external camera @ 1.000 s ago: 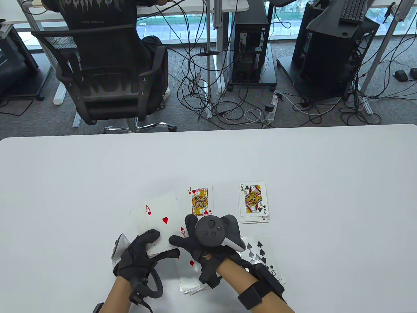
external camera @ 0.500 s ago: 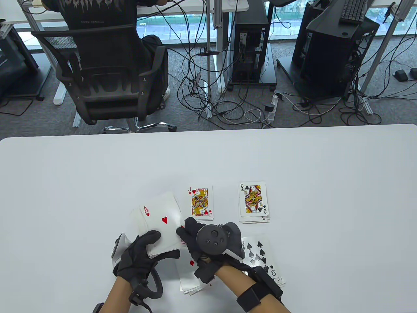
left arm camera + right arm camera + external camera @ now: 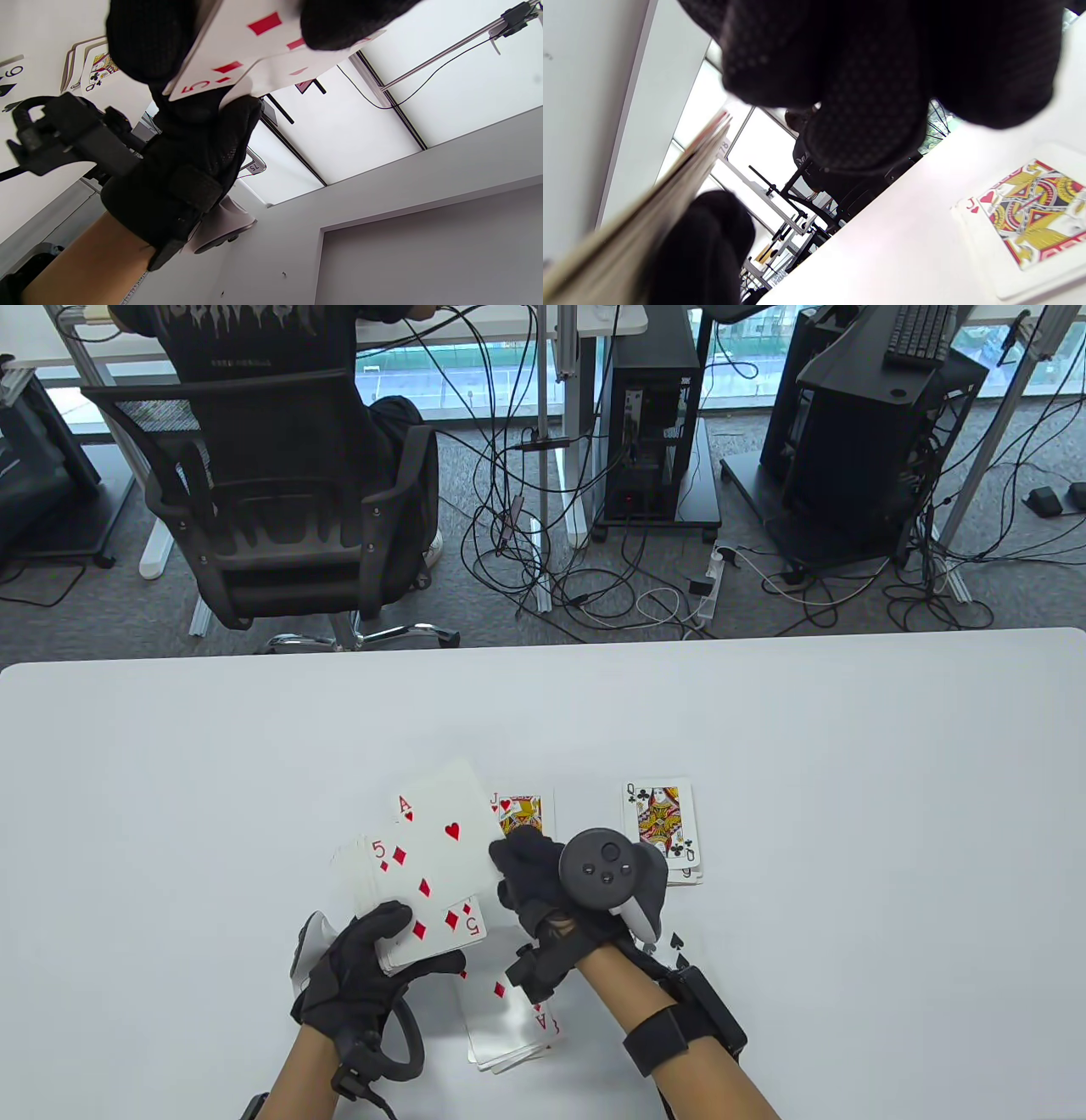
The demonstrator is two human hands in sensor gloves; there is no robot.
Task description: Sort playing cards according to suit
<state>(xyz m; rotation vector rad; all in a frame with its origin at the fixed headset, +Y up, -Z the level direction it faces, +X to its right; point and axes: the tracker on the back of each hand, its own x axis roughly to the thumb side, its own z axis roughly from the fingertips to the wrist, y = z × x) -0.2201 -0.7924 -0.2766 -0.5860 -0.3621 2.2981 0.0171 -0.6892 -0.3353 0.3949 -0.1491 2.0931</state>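
Ace of hearts (image 3: 447,836): face up, lower centre of the table view, gripped at its right edge by the right hand (image 3: 543,882); its lower part overlapped the five of diamonds.
Five of diamonds (image 3: 424,903): top of the fanned deck (image 3: 365,891), face up, lower centre-left of frame.
Left hand (image 3: 361,976): fingers curled round the deck's near end, thumb on the five's face; in the left wrist view the thumb (image 3: 339,21) and a finger (image 3: 148,38) pinched the cards at the top edge.
Right hand: fingers curled, pinching the ace; tracker (image 3: 604,869) on its back faced the camera.
Jack of hearts (image 3: 522,810): flat on the table (image 3: 764,712), just right of the ace, partly hidden behind the right hand; plain in the right wrist view (image 3: 1031,216), lower right.
Queen of clubs pile (image 3: 662,827): right of the jack, near the tracker.
Diamonds pile (image 3: 509,1018): bottom centre, between the forearms; top card's rank only partly visible.
Spades card (image 3: 677,942): mostly hidden under the right wrist.
Background: seated person in an office chair (image 3: 271,534), upper left; computer towers (image 3: 657,415) and cables on the floor, top.
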